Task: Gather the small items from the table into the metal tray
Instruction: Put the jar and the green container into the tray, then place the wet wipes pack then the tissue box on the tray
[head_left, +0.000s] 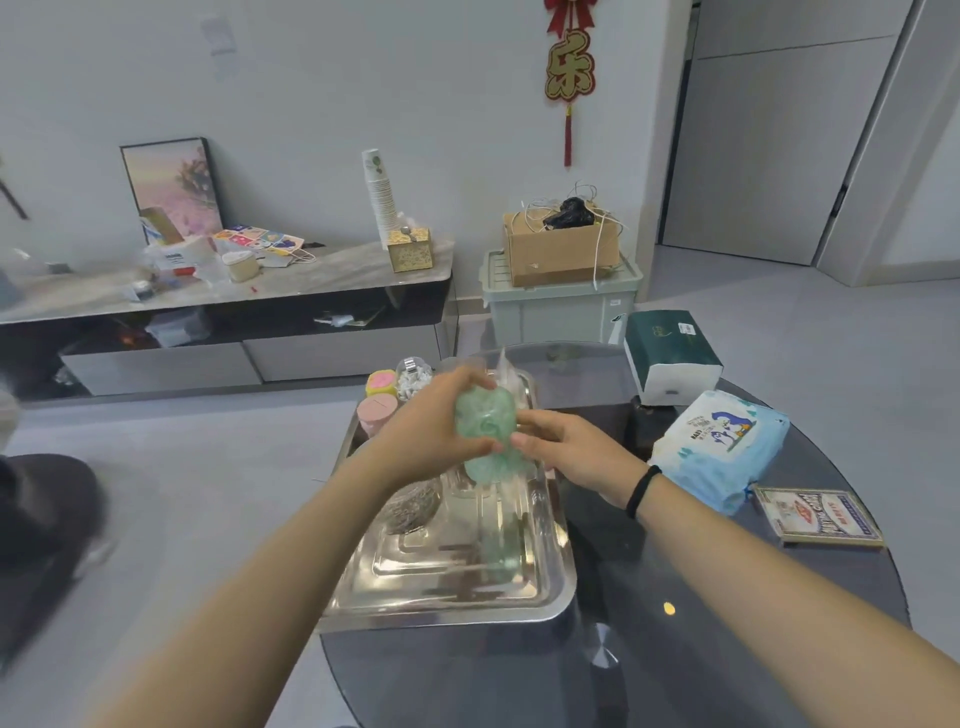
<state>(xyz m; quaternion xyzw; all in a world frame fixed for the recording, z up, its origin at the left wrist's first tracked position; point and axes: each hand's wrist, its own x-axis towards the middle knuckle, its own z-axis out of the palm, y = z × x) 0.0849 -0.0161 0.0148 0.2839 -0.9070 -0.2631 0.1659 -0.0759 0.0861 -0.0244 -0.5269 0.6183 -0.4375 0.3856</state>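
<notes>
A shiny metal tray (524, 597) lies on the left part of the round dark glass table (727, 623). Above the tray's far half I hold a pale green crinkled plastic packet (487, 423) between both hands. My left hand (431, 431) grips its left side and my right hand (566, 452), with a black wristband, pinches its right side. A steel wool scrubber (413, 506) rests in the tray under my left wrist. At the tray's far left corner stand a pink round container (375, 410), a yellow and pink item (381, 382) and a clear jar of white bits (414, 379).
On the table's right side lie a blue wet-wipe pack (722, 441), a green tissue pack (670, 353) and a box of playing cards (818, 517). A low TV cabinet (234, 312) and a storage bin with a cardboard box (561, 291) stand by the wall. A person's dark trousers (36, 519) show at left.
</notes>
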